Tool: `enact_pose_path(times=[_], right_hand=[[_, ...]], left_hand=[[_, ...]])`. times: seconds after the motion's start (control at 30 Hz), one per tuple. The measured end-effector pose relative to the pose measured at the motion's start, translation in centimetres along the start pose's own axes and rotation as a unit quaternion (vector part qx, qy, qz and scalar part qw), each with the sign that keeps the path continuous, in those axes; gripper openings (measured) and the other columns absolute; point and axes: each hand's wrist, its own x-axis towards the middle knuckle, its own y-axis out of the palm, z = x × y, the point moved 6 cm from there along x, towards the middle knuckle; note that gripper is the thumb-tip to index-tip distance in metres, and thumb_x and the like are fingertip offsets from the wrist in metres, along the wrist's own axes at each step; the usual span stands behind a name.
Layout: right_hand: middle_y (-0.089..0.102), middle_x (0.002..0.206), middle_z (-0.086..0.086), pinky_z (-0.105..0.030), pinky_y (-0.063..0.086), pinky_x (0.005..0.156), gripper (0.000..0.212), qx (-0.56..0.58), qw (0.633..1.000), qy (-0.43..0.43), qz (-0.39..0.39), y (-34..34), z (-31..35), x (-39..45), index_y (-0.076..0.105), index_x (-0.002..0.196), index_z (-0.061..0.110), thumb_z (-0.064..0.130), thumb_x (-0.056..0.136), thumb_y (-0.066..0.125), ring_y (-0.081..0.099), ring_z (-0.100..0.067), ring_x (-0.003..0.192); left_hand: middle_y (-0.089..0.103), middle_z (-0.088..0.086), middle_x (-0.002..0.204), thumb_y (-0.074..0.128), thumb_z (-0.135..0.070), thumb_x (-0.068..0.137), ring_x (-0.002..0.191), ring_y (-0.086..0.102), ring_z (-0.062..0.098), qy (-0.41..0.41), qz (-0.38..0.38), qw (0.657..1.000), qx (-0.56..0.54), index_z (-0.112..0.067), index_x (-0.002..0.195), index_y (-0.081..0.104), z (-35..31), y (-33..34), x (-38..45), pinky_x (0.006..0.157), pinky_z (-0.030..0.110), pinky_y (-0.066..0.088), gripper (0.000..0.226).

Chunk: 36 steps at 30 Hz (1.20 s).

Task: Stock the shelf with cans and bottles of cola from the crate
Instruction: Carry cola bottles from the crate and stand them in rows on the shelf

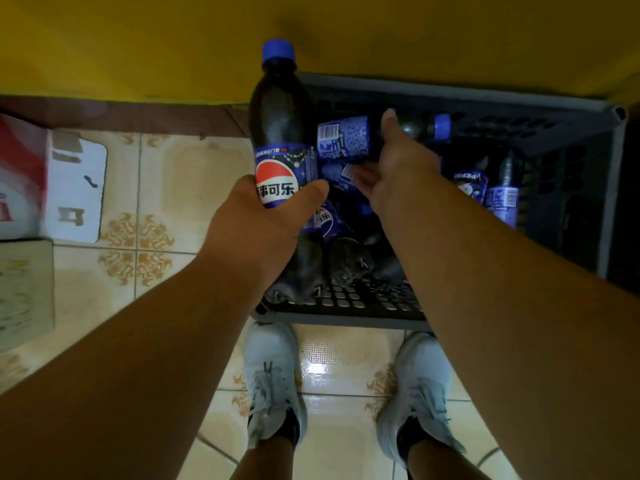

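My left hand (pixel 263 223) grips a cola bottle (pixel 280 123) with a blue cap and blue label around its lower half, holding it upright above the left edge of the dark plastic crate (pixel 519 102). My right hand (pixel 398 164) reaches down into the crate with fingers relaxed and spread, hovering just over a lying cola bottle (pixel 346 136) whose blue cap (pixel 442 126) points right. Several more cola bottles (pixel 504 199) lie in the crate below and to the right. I cannot tell whether my right hand touches any bottle.
The crate sits on a tiled floor (pixel 173 188) against a yellow wall or panel (pixel 173 46). My two white shoes (pixel 273 382) stand just in front of it. A red and white carton (pixel 24 174) and a pale box (pixel 24 292) lie at the left.
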Motion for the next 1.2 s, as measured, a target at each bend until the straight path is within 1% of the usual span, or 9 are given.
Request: enact_pose_path(times=[0.17, 0.3, 0.47, 0.6, 0.77, 0.93, 1.03, 1.13, 1.2], right_hand=[[0.068, 0.102, 0.0, -0.051, 0.056, 0.095, 0.047, 0.062, 0.988, -0.14, 0.003, 0.2, 0.1, -2.0, 0.048, 0.11, 0.021, 0.03, 0.081, 0.084, 0.069, -0.024, 0.096], [0.071, 0.105, -0.002, -0.046, 0.057, 0.095, 0.037, 0.045, 0.976, -0.199, 0.078, -2.0, 2.6, -4.8, 0.051, 0.113, 0.012, 0.014, 0.088, 0.078, 0.07, -0.021, 0.103], [0.073, 0.103, 0.0, -0.038, 0.057, 0.082, 0.005, 0.008, 0.966, -0.106, 0.237, -7.5, 6.2, -12.6, 0.059, 0.095, 0.023, 0.024, 0.095, 0.064, 0.07, -0.02, 0.097], [0.072, 0.105, -0.012, -0.049, 0.058, 0.087, 0.04, 0.104, 0.948, 0.024, 0.299, -9.5, 7.6, -22.4, 0.066, 0.109, 0.014, 0.046, 0.086, 0.059, 0.071, -0.03, 0.097], [0.067, 0.096, -0.022, -0.042, 0.054, 0.082, 0.076, 0.162, 0.93, 0.108, 0.311, -10.1, 10.3, -34.2, 0.068, 0.099, 0.003, 0.073, 0.09, 0.039, 0.066, -0.032, 0.082], [0.066, 0.084, -0.018, -0.044, 0.063, 0.07, 0.059, 0.119, 0.926, 0.083, 0.349, -10.0, 14.4, -46.5, 0.063, 0.102, 0.002, 0.052, 0.072, 0.069, 0.069, -0.028, 0.071], [0.068, 0.073, -0.017, -0.044, 0.061, 0.068, 0.051, 0.126, 0.918, 0.044, 0.373, -9.6, 18.8, -53.6, 0.069, 0.087, 0.002, 0.049, 0.07, 0.066, 0.069, -0.027, 0.064], [0.067, 0.078, -0.013, -0.05, 0.06, 0.07, 0.055, 0.095, 0.9, -0.034, 0.424, -8.9, 24.0, -60.0, 0.069, 0.089, 0.008, 0.059, 0.071, 0.06, 0.068, -0.027, 0.07], [0.068, 0.086, -0.013, -0.05, 0.057, 0.077, 0.059, 0.051, 0.89, -0.081, 0.446, -8.7, 26.5, -63.9, 0.068, 0.094, 0.011, 0.064, 0.073, 0.055, 0.07, -0.029, 0.072]], left_hand=[[0.068, -0.001, 0.091, 0.069, -0.063, 0.075, 0.077, 0.069, 0.017, 0.003, -0.005, 0.999, 0.033, -0.026, 0.105, 0.055, -0.5, -1.3, -1.6, 0.062, 0.032, 0.054, 0.049], [0.069, 0.0, 0.093, 0.068, -0.064, 0.073, 0.079, 0.069, 0.02, 0.007, 0.009, 0.998, 0.065, -0.025, 0.112, 0.056, -2.5, -3.2, -4.2, 0.066, 0.037, 0.057, 0.057], [0.069, 0.0, 0.094, 0.066, -0.067, 0.072, 0.078, 0.068, 0.021, 0.039, 0.026, 0.996, 0.07, -0.027, 0.115, 0.057, -7.9, -6.2, -9.7, 0.056, 0.03, 0.05, 0.059], [0.07, 0.006, 0.087, 0.07, -0.071, 0.069, 0.07, 0.069, 0.029, 0.031, 0.036, 0.999, 0.008, -0.024, 0.107, 0.06, -12.8, -8.4, -15.8, 0.045, 0.03, 0.047, 0.061], [0.075, 0.004, 0.094, 0.077, -0.07, 0.064, 0.083, 0.073, 0.031, 0.018, 0.081, 0.994, -0.069, -0.023, 0.101, 0.063, -18.0, -11.5, -25.2, 0.063, 0.045, 0.058, 0.062], [0.076, 0.005, 0.084, 0.058, -0.074, 0.081, 0.075, 0.074, 0.033, 0.005, 0.08, 0.994, -0.068, -0.023, 0.094, 0.066, -22.7, -16.2, -35.5, 0.067, 0.05, 0.06, 0.053], [0.074, 0.008, 0.089, 0.048, -0.083, 0.077, 0.077, 0.072, 0.033, 0.022, 0.078, 0.994, -0.069, -0.021, 0.093, 0.066, -26.7, -19.7, -40.1, 0.069, 0.052, 0.059, 0.066], [0.071, 0.006, 0.074, 0.05, -0.066, 0.091, 0.055, 0.067, 0.025, 0.096, 0.087, 0.984, -0.118, -0.018, 0.094, 0.063, -31.3, -23.3, -44.0, 0.048, 0.034, 0.053, 0.05], [0.074, 0.009, 0.083, 0.059, -0.068, 0.081, 0.064, 0.07, 0.027, 0.146, 0.107, 0.973, -0.143, -0.018, 0.101, 0.063, -33.8, -25.1, -46.4, 0.057, 0.042, 0.058, 0.054]])
